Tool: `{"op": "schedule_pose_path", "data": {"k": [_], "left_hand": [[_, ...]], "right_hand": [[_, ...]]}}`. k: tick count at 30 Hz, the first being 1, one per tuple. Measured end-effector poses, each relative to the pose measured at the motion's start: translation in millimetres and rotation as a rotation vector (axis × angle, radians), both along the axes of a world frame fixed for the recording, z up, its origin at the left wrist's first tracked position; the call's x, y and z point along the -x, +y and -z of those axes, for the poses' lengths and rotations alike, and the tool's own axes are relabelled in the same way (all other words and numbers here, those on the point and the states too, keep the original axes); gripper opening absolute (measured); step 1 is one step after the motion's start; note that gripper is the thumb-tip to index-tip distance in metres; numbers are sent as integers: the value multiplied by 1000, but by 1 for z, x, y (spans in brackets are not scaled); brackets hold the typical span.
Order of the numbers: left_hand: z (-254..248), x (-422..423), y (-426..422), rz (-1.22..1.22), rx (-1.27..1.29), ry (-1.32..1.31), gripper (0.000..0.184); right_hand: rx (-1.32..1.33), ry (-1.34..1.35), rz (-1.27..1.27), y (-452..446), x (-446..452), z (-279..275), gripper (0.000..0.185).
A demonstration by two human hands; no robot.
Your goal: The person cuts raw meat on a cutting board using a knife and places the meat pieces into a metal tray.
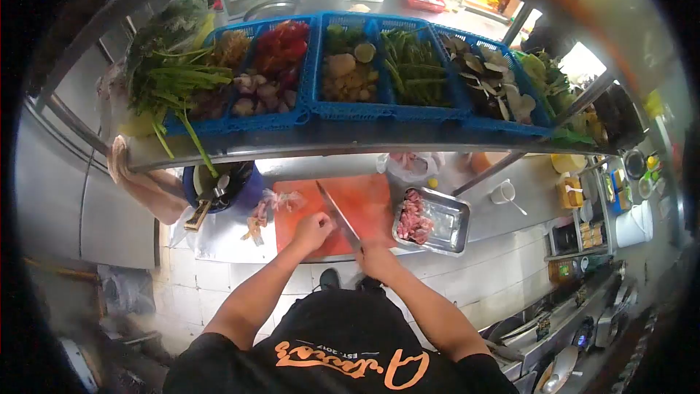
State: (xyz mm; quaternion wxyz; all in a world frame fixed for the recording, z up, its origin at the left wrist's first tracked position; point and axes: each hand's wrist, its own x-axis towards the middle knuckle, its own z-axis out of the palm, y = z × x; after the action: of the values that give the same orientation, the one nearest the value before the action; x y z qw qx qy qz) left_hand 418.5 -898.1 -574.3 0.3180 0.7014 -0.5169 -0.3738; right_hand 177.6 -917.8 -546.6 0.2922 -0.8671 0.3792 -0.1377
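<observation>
Scraps (257, 220), pale and stringy, lie at the left of the bench, partly over the edge of the red cutting board (372, 201); good practice would be to keep them off the cutting area so that nothing slides under the blade. Next comes the left hand (312, 232), low over the board with its fingers curled in; whether it grips anything cannot be told from this angle. Curled fingertips suit knife work, and they would best stay tucked, knuckles toward the steel, since the hand sits close beside the blade.

The knife (341, 215) slants across the board, its tip pointing away from the person and to the left. Whether its edge touches the board is unclear. The right hand (375, 259) is wrapped around its handle near the board's front edge; a firm grip and a steady wrist would help keep strokes even. Just right of the board, a metal tray (456, 222) holds chopped meat (413, 219) on its left side, within easy reach, so pieces need travel only a short way.

As for writing, the dark shirt (306, 332) carries orange script, upside down from here, apparently "Arturo's", with "EST. 2017" in small pale letters. No other label is readable.
</observation>
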Motion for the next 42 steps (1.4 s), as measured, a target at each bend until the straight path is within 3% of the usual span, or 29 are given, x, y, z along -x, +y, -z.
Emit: {"op": "schedule_pose_path", "data": {"k": [4, 7, 10, 13, 16, 19, 22, 25, 28, 32, 35, 37, 39, 41, 42], "left_hand": [[-10, 4, 12, -161, 82, 357, 18], [-12, -3, 13, -229, 133, 368, 18], [-5, -9, 13, -350, 84, 783, 18], [-28, -6, 9, -468, 178, 903, 11], [-11, -12, 7, -417, 315, 547, 17], [-18, -2, 9, -524, 5, 264, 17], [-12, 9, 10, -563, -47, 576, 19], [-12, 16, 13, -588, -54, 698, 20], [-8, 16, 12, -572, -92, 747, 20], [16, 14, 12, -540, -5, 735, 19], [14, 12, 22, -476, 15, 881, 14], [12, 5, 32, -446, 85, 1118, 9], [8, 0, 41, -425, 114, 1280, 6], [3, -6, 47, -422, 112, 1368, 5], [1, -8, 48, -459, 115, 1397, 4]], "right_hand": [[-24, 224, 167, -19, -18, -13, 28], [-186, 153, 165, -18, -4, -51, 30], [-55, 61, -28, -7, 17, -31, 33], [-59, 51, 98, -4, 24, -21, 34], [-183, 149, 194, -1, 19, -42, 34], [-231, 107, 194, 4, 16, -63, 33], [-216, 155, 106, 10, 18, -88, 33], [-290, 301, 57, 15, 18, -107, 33], [-281, 373, -10, 16, 14, -99, 35], [-157, 289, -82, 6, -7, -31, 30], [62, 151, -100, -1, -32, -19, 27], [232, 85, -84, -4, -41, -12, 24], [285, 97, -155, -20, -34, 65, 24], [264, 70, -184, -22, -32, 58, 25], [218, 37, -179, -15, -35, -12, 25]]}}
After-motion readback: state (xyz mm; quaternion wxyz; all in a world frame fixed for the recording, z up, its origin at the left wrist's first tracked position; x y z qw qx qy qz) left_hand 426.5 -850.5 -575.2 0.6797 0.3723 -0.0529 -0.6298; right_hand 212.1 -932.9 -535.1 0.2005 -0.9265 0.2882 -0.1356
